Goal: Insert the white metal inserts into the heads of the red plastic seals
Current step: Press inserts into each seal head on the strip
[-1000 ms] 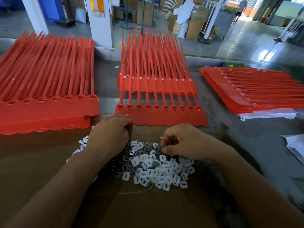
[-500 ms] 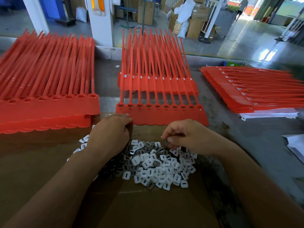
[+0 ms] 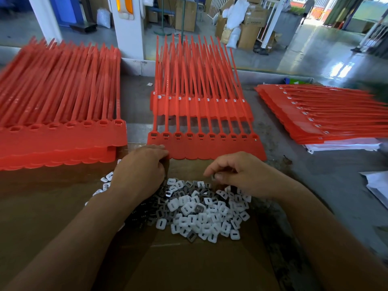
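The left hand (image 3: 140, 171) rests at the near-left corner of the centre seal strip (image 3: 210, 149), fingers curled under; whether they hold anything cannot be told. The right hand (image 3: 243, 173) hovers above the far edge of the insert pile (image 3: 205, 213), thumb and forefinger pinching a single insert (image 3: 214, 177), the other fingers loosely curled. The pile lies on a cardboard sheet (image 3: 189, 265) on the table (image 3: 336, 185), just near of the strip. The seal heads (image 3: 201, 135) form one row across the strip. A left seal stack (image 3: 58, 141) and a right seal stack (image 3: 319, 118) flank it.
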Available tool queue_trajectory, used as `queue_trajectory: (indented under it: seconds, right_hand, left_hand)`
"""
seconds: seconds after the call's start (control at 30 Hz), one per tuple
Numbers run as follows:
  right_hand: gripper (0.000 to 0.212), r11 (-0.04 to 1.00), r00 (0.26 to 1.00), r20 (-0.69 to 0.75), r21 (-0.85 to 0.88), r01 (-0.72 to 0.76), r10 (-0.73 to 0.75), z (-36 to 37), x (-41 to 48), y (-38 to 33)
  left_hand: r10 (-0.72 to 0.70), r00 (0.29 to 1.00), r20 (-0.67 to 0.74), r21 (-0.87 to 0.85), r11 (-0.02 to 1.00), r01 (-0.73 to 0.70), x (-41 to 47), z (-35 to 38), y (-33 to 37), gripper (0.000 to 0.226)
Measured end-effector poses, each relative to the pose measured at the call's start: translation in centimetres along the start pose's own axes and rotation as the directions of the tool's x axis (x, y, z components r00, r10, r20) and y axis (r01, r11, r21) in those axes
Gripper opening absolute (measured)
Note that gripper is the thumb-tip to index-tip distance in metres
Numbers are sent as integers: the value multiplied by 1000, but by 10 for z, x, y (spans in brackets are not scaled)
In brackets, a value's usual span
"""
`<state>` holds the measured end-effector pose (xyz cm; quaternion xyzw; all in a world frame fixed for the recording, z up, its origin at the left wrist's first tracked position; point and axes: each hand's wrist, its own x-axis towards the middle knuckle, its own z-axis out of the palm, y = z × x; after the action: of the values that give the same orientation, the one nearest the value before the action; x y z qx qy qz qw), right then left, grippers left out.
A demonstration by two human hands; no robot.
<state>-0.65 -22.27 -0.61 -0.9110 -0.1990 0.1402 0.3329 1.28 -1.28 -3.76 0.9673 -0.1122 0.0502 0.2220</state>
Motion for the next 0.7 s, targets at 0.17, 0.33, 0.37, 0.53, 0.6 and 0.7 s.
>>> queue_trajectory:
  seconds: [0.17, 0.33, 0.37, 0.53, 0.6, 0.7]
  right_hand:
    - [28, 1000, 1000, 9, -10, -19, 19, 1, 1, 2]
    - [30, 1000, 1000, 5, -15, -17, 17, 1, 1, 2]
    - [30, 1000, 1000, 9, -16, -16, 16, 1, 1, 2]
    - [20, 1000, 999, 33, -10, -28, 28, 1, 1, 4]
    - [18, 999, 999, 34, -14, -29, 30, 1, 1, 3]
    - [20, 1000, 999, 38, 10, -19, 19, 1, 1, 1]
  left_hand:
    - [0, 1000, 15, 5, 1000, 0, 1, 0, 0, 44]
    - [9, 1000, 3, 1, 1000, -9, 0, 0, 0, 43]
    - [11, 1000, -1, -1, 1000, -11, 0, 0, 0, 43]
    - [17, 1000, -9, -3, 1000, -17, 1, 1, 0, 43]
    - [13, 1000, -6, -4, 1000, -13, 1, 1, 0, 43]
    - [10, 1000, -5, -5, 1000, -10, 0, 1, 0, 43]
